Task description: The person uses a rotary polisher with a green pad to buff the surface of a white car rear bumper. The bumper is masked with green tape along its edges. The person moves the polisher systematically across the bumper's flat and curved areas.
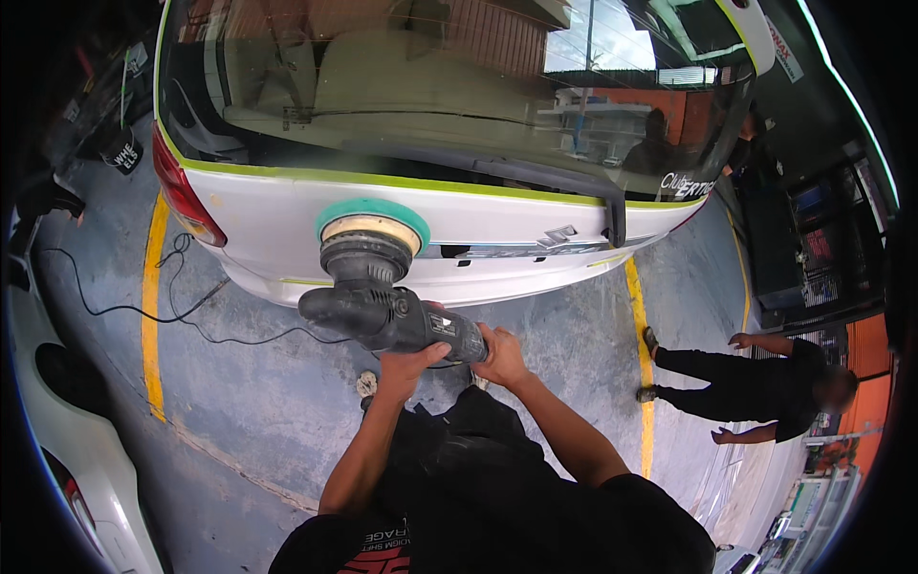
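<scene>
Left hand (418,365) grips a black plastic polisher (392,318); right hand (503,356) too, likely for control. Its round green pad (373,206) faces the white tailgate (488,212).

I catch sky glare on the rear window (449,91) at one o'clock, and a light strip (859,94) glowing white at two. Everything bows and darkens toward the edges; the middle looks crisp.

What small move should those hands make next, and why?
Perhaps ease the polisher slightly left, below the green tape: the left hand and right hand both hold it, its teal pad faces the white panel, and a silver emblem lies to the right.
</scene>
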A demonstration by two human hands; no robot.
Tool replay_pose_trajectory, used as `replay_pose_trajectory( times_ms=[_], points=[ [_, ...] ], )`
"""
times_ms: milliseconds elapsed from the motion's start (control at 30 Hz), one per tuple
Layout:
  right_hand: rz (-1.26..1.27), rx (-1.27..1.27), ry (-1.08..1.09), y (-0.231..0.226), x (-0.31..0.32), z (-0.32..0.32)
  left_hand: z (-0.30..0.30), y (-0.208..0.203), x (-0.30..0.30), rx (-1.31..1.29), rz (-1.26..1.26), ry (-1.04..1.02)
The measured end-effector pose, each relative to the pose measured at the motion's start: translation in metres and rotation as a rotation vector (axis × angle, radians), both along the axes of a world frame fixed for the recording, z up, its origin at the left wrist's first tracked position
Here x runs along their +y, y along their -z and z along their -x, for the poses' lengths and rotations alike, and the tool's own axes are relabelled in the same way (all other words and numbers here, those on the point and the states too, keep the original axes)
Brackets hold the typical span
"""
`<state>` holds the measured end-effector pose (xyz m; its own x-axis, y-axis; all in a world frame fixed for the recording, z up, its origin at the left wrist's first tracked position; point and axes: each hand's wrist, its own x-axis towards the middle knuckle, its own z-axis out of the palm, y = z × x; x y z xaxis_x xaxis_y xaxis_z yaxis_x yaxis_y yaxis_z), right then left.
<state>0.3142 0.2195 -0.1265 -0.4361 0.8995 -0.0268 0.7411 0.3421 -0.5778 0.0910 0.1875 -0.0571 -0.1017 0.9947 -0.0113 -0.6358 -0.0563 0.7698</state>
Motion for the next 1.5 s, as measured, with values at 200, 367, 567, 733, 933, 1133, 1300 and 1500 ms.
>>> replay_pose_trajectory(
  times_ms=[200, 367, 567, 733, 933, 1133, 1300, 1500],
  points=[
    [-0.018, 0.026, 0.018, 0.042, 0.038, -0.088, -0.083, 0.032, 0.03, 0.029, 0.14, -0.033],
    [0.095, 0.266, 0.051, 0.025, 0.049, -0.145, -0.146, 0.038, 0.053, 0.144, 0.153, 0.13],
    [0.104, 0.278, 0.041, 0.039, 0.056, -0.218, -0.226, 0.036, 0.06, 0.106, 0.098, 0.063],
    [-0.016, 0.287, 0.007, 0.022, 0.057, -0.245, -0.256, 0.019, 0.047, 0.161, -0.051, -0.082],
    [0.212, 0.179, -0.255, 0.018, 0.081, -0.229, -0.232, 0.02, 0.045, -0.036, 0.078, -0.14],
    [0.2, 0.193, -0.332, -0.048, 0.045, -0.134, -0.156, -0.022, 0.0, -0.145, 0.016, -0.318],
    [0.049, 0.071, -0.376, -0.065, 0.038, -0.029, -0.062, -0.039, -0.009, -0.111, 0.047, -1.031],
    [0.036, 0.075, -0.534, -0.063, 0.049, 0.061, 0.047, -0.008, -0.006, -0.1, 0.162, -1.057]
  ],
)
